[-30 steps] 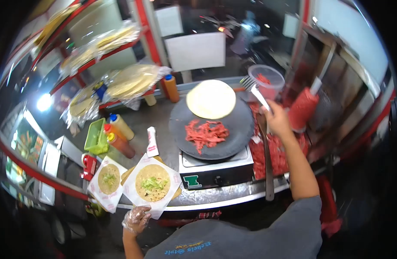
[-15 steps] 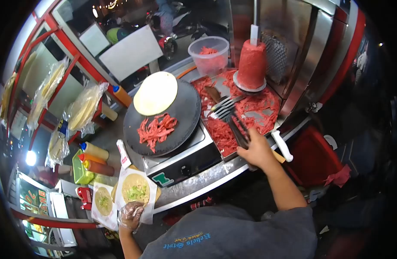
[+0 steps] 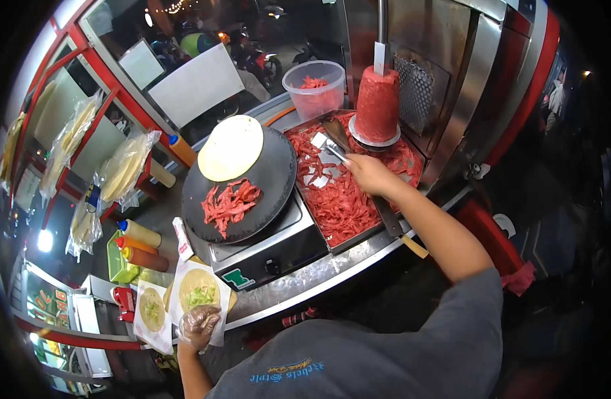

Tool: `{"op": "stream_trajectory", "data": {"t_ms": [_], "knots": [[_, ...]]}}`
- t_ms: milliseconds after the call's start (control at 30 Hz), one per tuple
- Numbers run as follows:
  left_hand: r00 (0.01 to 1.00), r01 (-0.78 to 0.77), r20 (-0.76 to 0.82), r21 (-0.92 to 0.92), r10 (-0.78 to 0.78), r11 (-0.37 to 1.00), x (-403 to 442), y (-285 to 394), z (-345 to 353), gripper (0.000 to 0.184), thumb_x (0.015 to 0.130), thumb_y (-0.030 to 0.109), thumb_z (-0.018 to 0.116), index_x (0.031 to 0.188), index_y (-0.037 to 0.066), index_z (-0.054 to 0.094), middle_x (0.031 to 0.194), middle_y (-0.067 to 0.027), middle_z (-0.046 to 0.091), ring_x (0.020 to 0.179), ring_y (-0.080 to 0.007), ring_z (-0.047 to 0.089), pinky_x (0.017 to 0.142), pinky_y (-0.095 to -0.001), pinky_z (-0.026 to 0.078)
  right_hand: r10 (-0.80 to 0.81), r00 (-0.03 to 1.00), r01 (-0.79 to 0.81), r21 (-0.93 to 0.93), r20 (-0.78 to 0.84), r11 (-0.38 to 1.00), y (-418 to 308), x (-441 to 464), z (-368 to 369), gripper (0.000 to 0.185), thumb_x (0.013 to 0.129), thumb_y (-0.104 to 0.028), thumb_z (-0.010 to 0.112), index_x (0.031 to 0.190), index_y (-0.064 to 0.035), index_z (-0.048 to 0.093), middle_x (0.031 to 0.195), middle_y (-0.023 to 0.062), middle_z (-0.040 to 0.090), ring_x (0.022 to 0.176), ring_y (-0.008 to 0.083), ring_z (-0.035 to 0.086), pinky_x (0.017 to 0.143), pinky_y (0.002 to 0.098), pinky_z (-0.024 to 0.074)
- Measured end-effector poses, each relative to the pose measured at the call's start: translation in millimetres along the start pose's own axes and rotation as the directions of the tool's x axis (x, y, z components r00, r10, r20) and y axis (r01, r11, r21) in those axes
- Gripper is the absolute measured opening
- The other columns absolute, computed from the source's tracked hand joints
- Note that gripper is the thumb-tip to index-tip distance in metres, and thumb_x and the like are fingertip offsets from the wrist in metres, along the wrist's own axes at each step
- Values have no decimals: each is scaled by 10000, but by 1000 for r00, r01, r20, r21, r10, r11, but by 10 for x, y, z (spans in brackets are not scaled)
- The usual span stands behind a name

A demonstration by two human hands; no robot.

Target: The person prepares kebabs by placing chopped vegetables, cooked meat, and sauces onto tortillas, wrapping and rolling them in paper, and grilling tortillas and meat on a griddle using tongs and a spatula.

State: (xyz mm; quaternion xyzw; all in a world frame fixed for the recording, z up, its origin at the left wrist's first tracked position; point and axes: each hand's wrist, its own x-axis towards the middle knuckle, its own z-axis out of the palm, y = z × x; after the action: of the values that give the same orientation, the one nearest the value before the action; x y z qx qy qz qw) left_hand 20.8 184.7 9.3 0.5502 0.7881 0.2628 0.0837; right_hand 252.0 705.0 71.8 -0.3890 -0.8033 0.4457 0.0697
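My right hand grips a pair of metal tongs, their tips over shredded red meat in the metal tray. My left hand, in a clear plastic glove, is curled at the near edge of a round flatbread on white paper. What its fingers hold, if anything, is hidden. Shredded lettuce lies on that flatbread, just above my fingers. Left of it is a second flatbread, also topped with lettuce. A pale flatbread and red meat strips lie on the black griddle.
A red meat cone stands on a vertical spit behind the tray. Beside it is a plastic tub with meat. Sauce bottles stand in a green basket. A wooden handle juts over the counter edge. Bagged flatbreads sit on the left racks.
My right hand has moved up and left, from the tray's near edge to over its middle. My left hand stays by the flatbread. The whole view has shifted slightly.
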Motion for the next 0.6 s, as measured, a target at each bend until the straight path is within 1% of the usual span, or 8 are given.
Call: {"op": "stream_trajectory", "data": {"t_ms": [67,167,267,400,500,533,567,600], "knots": [[999,-41,-25,46,42,998,43,44,-38,110,910,76,727,1017,52,741,983,-139,743,906,-338,713,800,-427,562,-237,957,154,-400,-166,903,419,904,396,395,1062,-350,481,1184,2,612,1018,293,715,981,493,688,873,592,515],[998,-5,-66,56,9,998,-10,94,-38,122,911,110,726,1017,52,741,971,-146,736,905,-349,707,801,-439,555,-239,936,135,-364,-257,922,235,1321,822,306,1062,-280,461,1270,-108,606,962,308,697,897,504,679,809,591,519],[989,98,-115,57,-91,994,-318,-9,-18,145,921,163,715,1009,51,742,959,-152,730,902,-359,702,806,-444,551,-468,867,271,-630,-169,728,219,1248,1019,414,1026,-260,506,1428,-175,562,936,256,693,914,436,697,783,559,544],[906,339,-280,27,-318,940,-941,-186,19,178,942,200,700,972,28,733,933,-146,720,849,-322,695,785,-415,549,-482,862,267,-670,-155,693,165,1117,667,374,987,-243,577,1351,-198,650,987,212,685,929,407,687,779,518,552],[628,476,-366,-518,-687,711,-1767,-1010,408,184,1024,202,648,1020,25,699,876,-81,703,788,-169,662,733,-318,539,-509,812,273,-584,-286,764,197,984,445,382,955,-230,649,1330,-157,674,917,199,698,880,431,679,778,503,533],[548,321,-433,-681,-715,658,-1904,-1200,494,183,1037,200,636,1003,24,673,845,-69,686,764,-142,635,705,-285,520,-483,814,257,-547,-322,797,210,978,383,384,953,-227,658,1329,-152,677,910,205,702,858,412,686,770,485,534],[415,420,-465,-665,-782,618,-1966,-1232,464,220,1044,228,630,974,21,646,834,-70,674,741,-133,615,683,-266,499,-454,819,241,-509,-351,826,198,942,341,385,950,-223,666,1327,-147,680,903,211,706,837,393,692,762,467,535],[482,474,-481,-560,-732,680,-2044,-1321,336,234,1059,254,606,1012,26,634,812,-50,663,735,-124,601,677,-241,476,-437,819,243,-466,-372,851,173,901,291,386,956,-246,662,1331,-156,681,884,221,704,817,388,697,750,470,535]]}}
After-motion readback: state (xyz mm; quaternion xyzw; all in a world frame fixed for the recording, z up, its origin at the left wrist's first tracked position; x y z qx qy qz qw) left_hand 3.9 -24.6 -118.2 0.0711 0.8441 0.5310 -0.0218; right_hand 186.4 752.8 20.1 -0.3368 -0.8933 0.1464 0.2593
